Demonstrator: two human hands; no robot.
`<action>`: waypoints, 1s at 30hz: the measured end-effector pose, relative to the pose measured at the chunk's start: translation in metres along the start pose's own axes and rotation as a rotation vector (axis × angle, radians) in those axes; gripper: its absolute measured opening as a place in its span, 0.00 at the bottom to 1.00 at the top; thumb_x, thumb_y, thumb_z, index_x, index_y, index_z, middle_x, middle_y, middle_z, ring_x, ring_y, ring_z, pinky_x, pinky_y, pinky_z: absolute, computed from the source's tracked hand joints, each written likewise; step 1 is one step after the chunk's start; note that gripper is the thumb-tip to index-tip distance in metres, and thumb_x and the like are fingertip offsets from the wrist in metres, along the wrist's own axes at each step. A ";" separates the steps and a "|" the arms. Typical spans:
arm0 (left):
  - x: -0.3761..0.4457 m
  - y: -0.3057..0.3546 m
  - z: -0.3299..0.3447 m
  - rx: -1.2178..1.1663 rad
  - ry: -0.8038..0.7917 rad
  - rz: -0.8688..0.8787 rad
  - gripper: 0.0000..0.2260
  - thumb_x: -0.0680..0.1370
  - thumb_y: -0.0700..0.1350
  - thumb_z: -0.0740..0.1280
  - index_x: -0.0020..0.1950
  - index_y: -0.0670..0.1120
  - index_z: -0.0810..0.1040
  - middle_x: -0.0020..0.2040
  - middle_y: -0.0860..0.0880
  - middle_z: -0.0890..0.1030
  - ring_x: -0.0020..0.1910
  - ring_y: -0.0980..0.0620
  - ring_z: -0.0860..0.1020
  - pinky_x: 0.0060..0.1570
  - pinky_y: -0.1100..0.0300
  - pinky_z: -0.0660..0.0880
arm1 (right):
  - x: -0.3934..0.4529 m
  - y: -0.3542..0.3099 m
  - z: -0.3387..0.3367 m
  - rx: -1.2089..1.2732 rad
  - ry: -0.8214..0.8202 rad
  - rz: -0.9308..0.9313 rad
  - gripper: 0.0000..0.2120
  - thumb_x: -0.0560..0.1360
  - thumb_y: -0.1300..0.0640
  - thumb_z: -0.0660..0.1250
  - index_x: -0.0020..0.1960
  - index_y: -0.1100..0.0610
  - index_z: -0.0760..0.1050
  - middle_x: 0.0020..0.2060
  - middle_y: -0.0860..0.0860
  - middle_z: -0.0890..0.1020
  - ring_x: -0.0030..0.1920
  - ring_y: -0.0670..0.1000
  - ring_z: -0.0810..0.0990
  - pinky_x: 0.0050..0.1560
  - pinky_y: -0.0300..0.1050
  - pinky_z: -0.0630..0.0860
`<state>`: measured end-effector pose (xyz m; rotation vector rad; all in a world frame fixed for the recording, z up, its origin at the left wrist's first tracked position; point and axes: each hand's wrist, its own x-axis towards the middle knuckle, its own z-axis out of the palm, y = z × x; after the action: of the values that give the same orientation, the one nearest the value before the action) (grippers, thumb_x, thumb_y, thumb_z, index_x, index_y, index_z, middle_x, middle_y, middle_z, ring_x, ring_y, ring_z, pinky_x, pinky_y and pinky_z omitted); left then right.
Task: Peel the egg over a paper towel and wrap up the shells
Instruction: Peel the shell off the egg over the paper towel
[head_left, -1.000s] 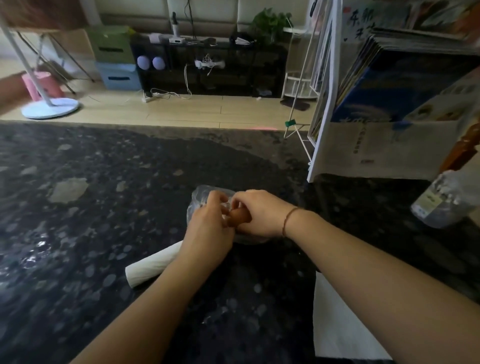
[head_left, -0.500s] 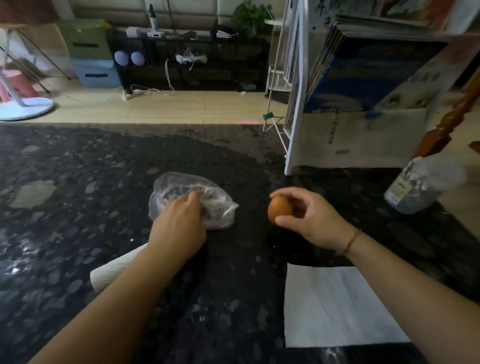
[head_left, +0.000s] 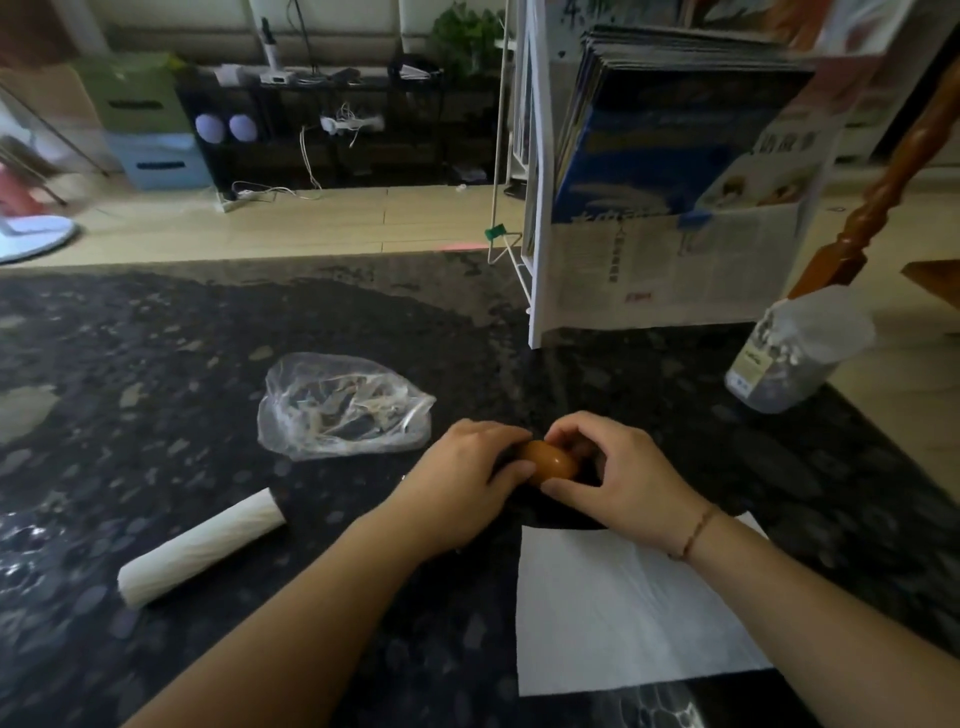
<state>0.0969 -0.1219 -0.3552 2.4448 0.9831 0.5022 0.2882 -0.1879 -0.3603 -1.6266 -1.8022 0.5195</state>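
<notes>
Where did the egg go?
In the head view, the egg is held between the left hand and right hand, just beyond the paper towel and right of the plastic bag.

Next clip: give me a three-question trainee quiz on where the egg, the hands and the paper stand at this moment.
1. True or false: the egg is already partly peeled.
2. Which hands touch the egg? A) left hand only B) right hand only C) both
3. Fill in: the egg is held above the dark countertop, just beyond the far edge of the flat ____.

Key: 1 false, the visible shell looks whole and brown. 2 C. 3 paper towel.
</notes>
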 end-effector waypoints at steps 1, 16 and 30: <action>0.003 0.003 0.002 -0.016 0.004 -0.001 0.18 0.78 0.51 0.68 0.68 0.53 0.75 0.59 0.53 0.81 0.55 0.57 0.76 0.58 0.61 0.72 | 0.000 -0.001 0.002 0.007 0.005 0.001 0.17 0.69 0.49 0.74 0.54 0.41 0.73 0.48 0.36 0.76 0.50 0.37 0.76 0.44 0.27 0.75; 0.000 -0.004 0.003 -0.189 0.087 -0.188 0.08 0.78 0.54 0.68 0.55 0.57 0.82 0.42 0.60 0.82 0.37 0.65 0.80 0.37 0.75 0.72 | 0.004 0.001 0.006 -0.304 -0.055 -0.002 0.19 0.76 0.37 0.56 0.60 0.43 0.75 0.49 0.36 0.75 0.53 0.41 0.71 0.54 0.40 0.71; -0.020 -0.002 0.006 -0.163 0.046 -0.130 0.13 0.76 0.57 0.68 0.59 0.56 0.81 0.46 0.61 0.81 0.44 0.67 0.78 0.41 0.76 0.71 | -0.009 -0.001 0.008 -0.347 -0.065 -0.009 0.22 0.77 0.37 0.49 0.56 0.44 0.78 0.46 0.42 0.82 0.46 0.45 0.71 0.45 0.43 0.70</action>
<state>0.0854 -0.1362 -0.3648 2.2187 1.0680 0.5724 0.2821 -0.1960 -0.3667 -1.8452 -2.0340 0.2670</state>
